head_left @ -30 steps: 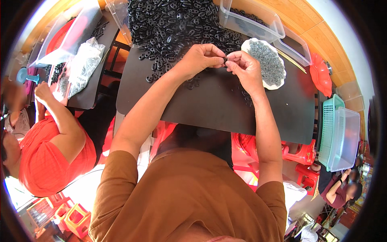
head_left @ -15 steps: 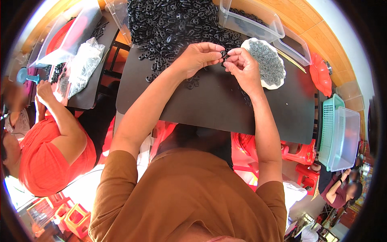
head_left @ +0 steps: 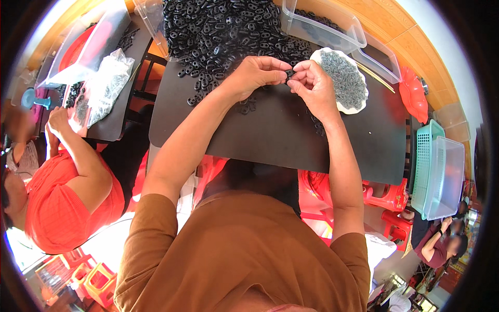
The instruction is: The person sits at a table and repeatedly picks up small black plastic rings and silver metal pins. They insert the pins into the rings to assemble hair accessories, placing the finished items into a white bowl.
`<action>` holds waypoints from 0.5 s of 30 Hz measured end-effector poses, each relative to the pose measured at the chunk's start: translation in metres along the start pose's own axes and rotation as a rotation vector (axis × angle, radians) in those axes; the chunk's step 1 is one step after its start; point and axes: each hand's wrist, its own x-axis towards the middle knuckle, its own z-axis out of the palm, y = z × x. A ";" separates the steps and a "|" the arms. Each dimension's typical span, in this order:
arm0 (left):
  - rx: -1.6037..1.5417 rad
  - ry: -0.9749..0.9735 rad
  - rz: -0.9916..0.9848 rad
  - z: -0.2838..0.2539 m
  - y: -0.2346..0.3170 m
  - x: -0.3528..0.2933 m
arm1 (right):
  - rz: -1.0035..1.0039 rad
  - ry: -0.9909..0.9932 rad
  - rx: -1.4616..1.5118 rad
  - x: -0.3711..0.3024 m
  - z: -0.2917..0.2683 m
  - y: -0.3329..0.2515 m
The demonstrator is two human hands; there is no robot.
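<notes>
Over the dark table [head_left: 244, 127], my left hand [head_left: 253, 79] and my right hand [head_left: 315, 89] meet fingertip to fingertip. Between them is a small black piece [head_left: 289, 75], pinched by thumb and fingers on both sides and partly covered. It resembles the black oval two-holed pieces [head_left: 218, 39] heaped just beyond my left hand. To the right of my right hand sits a white scalloped plate [head_left: 354, 110] full of tiny grey parts [head_left: 342, 78], too small to make out singly. A few black pieces [head_left: 245, 108] lie loose below my left wrist.
Clear plastic bins [head_left: 327, 31] stand at the far right, beside thin yellow sticks [head_left: 377, 78] and a red dish [head_left: 413, 96]. Green and clear baskets [head_left: 434, 174] are off the right edge. A person in red [head_left: 73, 197] works at the left table.
My fingertips have shifted very slightly around the small black piece, which is turned a little. Both hands stay in nearly the same place.
</notes>
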 end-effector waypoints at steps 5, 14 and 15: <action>0.028 0.004 0.042 0.000 -0.003 0.001 | 0.015 0.001 -0.018 0.000 0.000 0.000; 0.389 0.012 0.123 0.002 0.003 -0.002 | 0.000 0.012 -0.174 -0.002 0.004 -0.003; 0.419 0.019 0.127 0.003 0.006 -0.003 | 0.001 0.011 -0.174 -0.002 0.004 -0.003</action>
